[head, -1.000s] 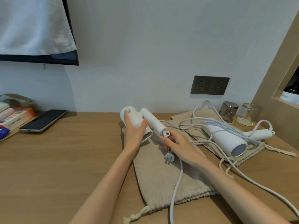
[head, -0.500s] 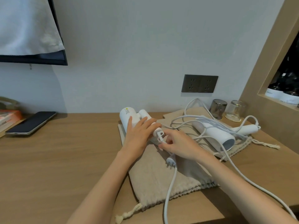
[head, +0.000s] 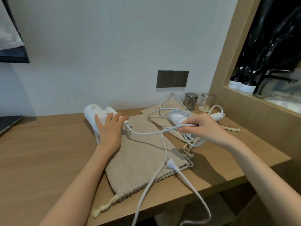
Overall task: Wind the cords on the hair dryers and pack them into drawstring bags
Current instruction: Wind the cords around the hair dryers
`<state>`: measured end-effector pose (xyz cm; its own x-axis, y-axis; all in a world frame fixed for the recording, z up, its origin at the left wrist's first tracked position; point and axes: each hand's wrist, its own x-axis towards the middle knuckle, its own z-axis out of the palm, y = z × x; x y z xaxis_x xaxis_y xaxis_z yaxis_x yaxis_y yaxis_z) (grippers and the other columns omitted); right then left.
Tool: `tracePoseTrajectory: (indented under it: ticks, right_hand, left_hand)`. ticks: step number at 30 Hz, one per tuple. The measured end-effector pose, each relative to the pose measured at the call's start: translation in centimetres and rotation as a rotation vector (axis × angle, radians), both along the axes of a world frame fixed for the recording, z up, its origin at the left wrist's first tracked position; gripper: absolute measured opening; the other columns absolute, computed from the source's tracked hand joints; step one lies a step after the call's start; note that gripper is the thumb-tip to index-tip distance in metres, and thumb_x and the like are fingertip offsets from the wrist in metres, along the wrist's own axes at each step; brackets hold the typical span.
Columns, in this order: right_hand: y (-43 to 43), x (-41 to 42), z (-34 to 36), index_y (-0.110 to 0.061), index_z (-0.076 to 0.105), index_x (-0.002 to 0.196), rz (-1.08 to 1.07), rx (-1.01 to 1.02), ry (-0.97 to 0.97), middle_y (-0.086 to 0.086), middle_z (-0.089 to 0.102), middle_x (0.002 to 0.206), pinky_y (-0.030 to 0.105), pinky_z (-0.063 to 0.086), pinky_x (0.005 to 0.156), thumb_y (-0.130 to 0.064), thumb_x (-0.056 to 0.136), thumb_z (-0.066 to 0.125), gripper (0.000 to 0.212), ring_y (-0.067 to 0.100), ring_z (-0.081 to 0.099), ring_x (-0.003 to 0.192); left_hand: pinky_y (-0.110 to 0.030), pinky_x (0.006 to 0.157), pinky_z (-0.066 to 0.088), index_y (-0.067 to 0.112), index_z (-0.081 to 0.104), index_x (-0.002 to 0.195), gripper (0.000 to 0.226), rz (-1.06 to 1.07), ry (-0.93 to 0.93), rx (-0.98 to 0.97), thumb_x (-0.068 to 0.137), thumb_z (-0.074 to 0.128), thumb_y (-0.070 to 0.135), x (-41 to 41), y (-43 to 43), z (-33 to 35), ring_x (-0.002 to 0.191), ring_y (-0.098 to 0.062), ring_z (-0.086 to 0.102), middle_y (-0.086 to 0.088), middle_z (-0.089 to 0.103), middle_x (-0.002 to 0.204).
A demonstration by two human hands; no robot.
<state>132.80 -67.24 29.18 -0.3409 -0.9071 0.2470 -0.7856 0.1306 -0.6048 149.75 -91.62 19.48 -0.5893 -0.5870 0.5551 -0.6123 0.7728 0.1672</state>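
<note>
A white folded hair dryer (head: 91,111) lies at the far end of a beige drawstring bag (head: 140,162) on the wooden desk. My left hand (head: 110,128) presses down on its handle. The dryer's white cord (head: 151,132) runs rightward from the handle into my right hand (head: 202,128), which grips it above the desk. The cord's plug (head: 171,165) rests on the bag near its mouth, and the slack hangs over the desk edge. A second white hair dryer (head: 176,119) with a tangled cord lies on another beige bag (head: 164,111) behind my right hand.
Two glass tumblers (head: 197,101) stand at the back right near the wall. A dark double socket (head: 172,79) is on the wall above them. A wooden partition (head: 254,111) borders the desk on the right. A dark phone edge (head: 8,123) lies far left.
My right hand left the dryer's handle end and pulled the cord out to the right. The plug dropped onto the bag. My left hand stayed on the dryer. The camera turned right.
</note>
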Motion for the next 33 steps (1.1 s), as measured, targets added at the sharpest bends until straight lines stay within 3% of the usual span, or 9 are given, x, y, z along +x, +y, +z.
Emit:
tracePoseTrajectory:
  ticks: [5, 8, 9, 11, 14, 18, 24, 29, 33]
  right_hand:
    - [-1.0, 1.6, -1.1, -0.026, 0.071, 0.070, -0.049, -0.009, 0.067, -0.011, 0.047, 0.051, 0.028, 0.029, 0.054, -0.037, 0.089, 0.063, 0.023, 0.003, 0.040, 0.050]
    - [-1.3, 2.6, -1.2, -0.036, 0.071, 0.078, -0.105, -0.070, 0.137, -0.014, 0.055, 0.060, 0.026, 0.030, 0.055, -0.035, 0.092, 0.056, 0.021, 0.000, 0.049, 0.062]
    - [-1.2, 2.8, -1.1, -0.033, 0.072, 0.079, -0.106, -0.080, 0.137, -0.015, 0.056, 0.062, 0.026, 0.031, 0.056, -0.034, 0.092, 0.056, 0.021, 0.000, 0.049, 0.064]
    - [-0.8, 3.1, -0.9, -0.029, 0.073, 0.076, -0.102, -0.080, 0.110, -0.014, 0.052, 0.056, 0.025, 0.030, 0.053, -0.033, 0.092, 0.057, 0.022, 0.003, 0.046, 0.055]
    - [1.1, 2.7, -0.2, -0.023, 0.071, 0.067, -0.150, -0.111, 0.075, -0.005, 0.044, 0.047, 0.019, 0.026, 0.047, -0.036, 0.090, 0.060, 0.029, 0.006, 0.035, 0.043]
    - [4.9, 1.8, 1.6, -0.018, 0.072, 0.063, -0.327, -0.285, 0.091, -0.007, 0.043, 0.041, 0.020, 0.030, 0.048, -0.039, 0.087, 0.065, 0.032, 0.007, 0.034, 0.041]
    - [9.5, 1.4, 3.3, -0.030, 0.073, 0.072, -0.599, -0.509, 0.426, -0.014, 0.058, 0.051, 0.020, 0.032, 0.044, -0.057, 0.075, 0.070, 0.027, 0.005, 0.052, 0.048]
    - [10.9, 0.8, 3.1, -0.028, 0.078, 0.081, -0.632, -0.554, 0.398, -0.013, 0.067, 0.062, 0.026, 0.047, 0.049, -0.058, 0.076, 0.069, 0.032, 0.005, 0.061, 0.059]
    - [9.8, 1.3, 1.8, -0.034, 0.074, 0.078, -0.562, -0.425, 0.321, -0.024, 0.056, 0.055, 0.013, 0.029, 0.047, -0.052, 0.082, 0.065, 0.021, -0.003, 0.052, 0.053]
  left_hand:
    - [-0.050, 0.106, -0.024, 0.035, 0.045, 0.134, 0.063, -0.377, -0.106, 0.224, 0.079, 0.054, 0.006, -0.2, 2.9, 0.7, 0.147, -0.016, 0.008, 0.009, 0.033, 0.150]
    - [-0.039, 0.114, 0.015, 0.034, 0.054, 0.121, 0.033, -0.618, -0.062, 0.341, 0.089, 0.056, 0.025, -0.6, 5.9, 0.9, 0.130, -0.009, 0.036, 0.011, 0.053, 0.128]
    - [-0.030, 0.103, 0.033, 0.031, 0.058, 0.113, 0.020, -0.679, -0.020, 0.370, 0.094, 0.052, 0.031, -0.8, 6.9, 0.9, 0.112, -0.003, 0.047, 0.012, 0.060, 0.112]
    - [-0.015, 0.075, 0.038, 0.022, 0.061, 0.096, 0.019, -0.760, 0.088, 0.447, 0.099, 0.044, 0.030, -1.3, 8.0, 1.3, 0.082, 0.005, 0.050, 0.014, 0.057, 0.083]
    - [-0.014, 0.062, 0.032, 0.018, 0.057, 0.082, 0.023, -0.710, 0.220, 0.458, 0.100, 0.044, 0.022, -2.0, 8.0, 1.5, 0.068, 0.006, 0.048, 0.014, 0.050, 0.067]
    - [-0.030, 0.058, 0.035, 0.025, 0.054, 0.075, 0.026, -0.492, 0.382, 0.549, 0.100, 0.044, 0.026, -3.3, 7.6, 1.1, 0.060, -0.010, 0.042, 0.004, 0.048, 0.063]
    - [-0.029, 0.051, 0.035, 0.017, 0.056, 0.076, 0.031, -0.362, 0.624, 0.932, 0.100, 0.040, 0.025, -5.9, 8.0, 1.3, 0.053, -0.016, 0.042, -0.001, 0.039, 0.061]
    - [-0.028, 0.047, 0.045, 0.019, 0.055, 0.073, 0.032, -0.336, 0.561, 0.889, 0.100, 0.037, 0.019, -6.7, 7.2, 0.8, 0.052, -0.018, 0.049, -0.003, 0.045, 0.059]
    - [-0.009, 0.049, 0.047, 0.011, 0.061, 0.082, 0.030, -0.427, 0.469, 0.781, 0.101, 0.038, 0.012, -5.9, 7.5, 0.4, 0.053, -0.004, 0.056, -0.003, 0.054, 0.066]
